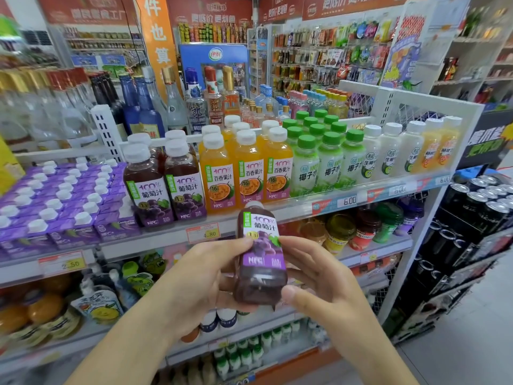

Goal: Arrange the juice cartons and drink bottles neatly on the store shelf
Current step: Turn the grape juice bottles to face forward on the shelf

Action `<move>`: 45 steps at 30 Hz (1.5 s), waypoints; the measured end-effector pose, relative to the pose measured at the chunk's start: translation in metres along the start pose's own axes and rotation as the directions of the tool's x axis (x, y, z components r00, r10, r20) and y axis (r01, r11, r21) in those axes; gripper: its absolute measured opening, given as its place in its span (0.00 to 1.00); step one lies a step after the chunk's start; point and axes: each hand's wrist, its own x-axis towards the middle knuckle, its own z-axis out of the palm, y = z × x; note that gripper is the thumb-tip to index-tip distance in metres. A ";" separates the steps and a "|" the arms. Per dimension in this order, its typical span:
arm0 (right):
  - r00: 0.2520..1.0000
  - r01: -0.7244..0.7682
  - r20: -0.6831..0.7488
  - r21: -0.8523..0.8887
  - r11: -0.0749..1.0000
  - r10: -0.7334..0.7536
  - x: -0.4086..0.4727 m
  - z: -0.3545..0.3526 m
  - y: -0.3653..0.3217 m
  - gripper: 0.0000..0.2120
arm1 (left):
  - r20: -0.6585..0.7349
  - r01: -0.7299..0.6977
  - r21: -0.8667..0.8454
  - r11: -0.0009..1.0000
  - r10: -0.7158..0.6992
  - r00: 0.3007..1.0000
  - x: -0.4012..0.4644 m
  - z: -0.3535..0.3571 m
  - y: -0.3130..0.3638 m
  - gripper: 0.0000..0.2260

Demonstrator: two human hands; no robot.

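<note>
Shelf (294,211) top tier, left to right: purple cartons (59,201), grape bottles (163,182), orange bottles (245,168), green-cap bottles (323,159), pale ones far right. Grape juice bottle (259,255) is off the shelf, held in front of it, label up. Left hand (205,276) and right hand (319,279) both have their grip curled round its sides. To seat it well, I'd put it in the grape row, label facing out, flush with the front edge.

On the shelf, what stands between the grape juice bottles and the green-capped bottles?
The head view shows orange juice bottles between the grape juice bottles and the green-capped bottles, several rows deep.
</note>
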 end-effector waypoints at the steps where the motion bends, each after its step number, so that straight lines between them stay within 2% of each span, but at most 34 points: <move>1: 1.000 0.003 -0.014 0.024 1.000 -0.002 0.001 -0.002 -0.002 0.24 | -0.002 -0.029 0.041 0.999 0.029 1.000 -0.001 -0.002 0.000 0.17; 3: 0.998 0.020 -0.065 0.037 0.999 -0.017 0.009 -0.004 -0.008 0.21 | -0.026 -0.099 0.108 0.989 0.102 0.994 -0.003 -0.005 -0.001 0.16; 6: 0.990 0.066 -0.125 -0.015 0.998 -0.067 0.033 -0.005 -0.029 0.24 | -0.003 -0.221 0.165 0.961 0.225 0.974 -0.010 -0.008 0.002 0.19; 10: 0.985 0.168 -0.006 -0.135 0.977 -0.170 0.073 -0.005 -0.067 0.30 | 0.056 -0.351 0.315 0.882 0.352 0.934 -0.011 -0.027 0.015 0.29; 13: 0.963 0.267 0.076 -0.182 0.946 -0.258 0.100 0.003 -0.090 0.24 | 0.076 -0.401 0.415 0.816 0.408 0.910 -0.009 -0.043 0.033 0.34; 16: 0.930 0.366 0.047 -0.235 0.901 -0.365 0.124 0.012 -0.103 0.17 | 0.053 -0.474 0.468 0.746 0.511 0.858 -0.009 -0.058 0.053 0.34; 19: 0.887 0.442 -0.029 -0.243 0.864 -0.461 0.152 0.019 -0.120 0.15 | -0.005 -0.524 0.504 0.687 0.609 0.793 -0.005 -0.085 0.076 0.29; 21: 0.849 0.487 -0.086 -0.254 0.836 -0.521 0.173 0.023 -0.133 0.15 | -0.072 -0.570 0.507 0.647 0.691 0.720 -0.003 -0.110 0.092 0.26; 24: 0.799 0.533 -0.119 -0.313 0.786 -0.589 0.207 0.031 -0.154 0.15 | -0.140 -0.515 0.654 0.555 0.757 0.639 0.011 -0.150 0.114 0.23; 27: 0.765 0.552 -0.165 -0.329 0.766 -0.622 0.243 0.045 -0.165 0.15 | -0.124 -0.347 0.822 0.452 0.736 0.665 0.039 -0.186 0.123 0.32; 29: 0.762 0.541 -0.183 -0.348 0.766 -0.622 0.270 0.057 -0.165 0.15 | -0.079 -0.281 0.873 0.398 0.684 0.725 0.058 -0.201 0.121 0.39; 31: 0.786 0.500 -0.179 -0.379 0.778 -0.592 0.296 0.069 -0.159 0.15 | -0.079 -0.248 0.870 0.427 0.615 0.785 0.069 -0.206 0.114 0.42; 32: 0.806 0.473 -0.168 -0.393 0.788 -0.568 0.308 0.076 -0.154 0.15 | -0.082 -0.262 0.850 0.457 0.606 0.791 0.072 -0.208 0.110 0.42; 35: 0.867 0.382 -0.128 -0.450 0.807 -0.482 0.338 0.091 -0.136 0.16 | -0.059 -0.326 0.828 0.457 0.649 0.758 0.077 -0.210 0.100 0.39; 38: 0.920 0.302 -0.057 -0.525 0.796 -0.387 0.358 0.103 -0.118 0.15 | -0.058 -0.321 0.839 0.440 0.659 0.750 0.080 -0.211 0.098 0.37; 41: 0.951 0.253 0.001 -0.572 0.780 -0.309 0.371 0.109 -0.102 0.14 | -0.068 -0.319 0.833 0.451 0.657 0.751 0.082 -0.209 0.098 0.36; 45: 0.978 0.201 0.098 -0.676 0.709 -0.183 0.383 0.109 -0.083 0.11 | -0.065 -0.334 0.826 0.454 0.666 0.743 0.085 -0.210 0.094 0.35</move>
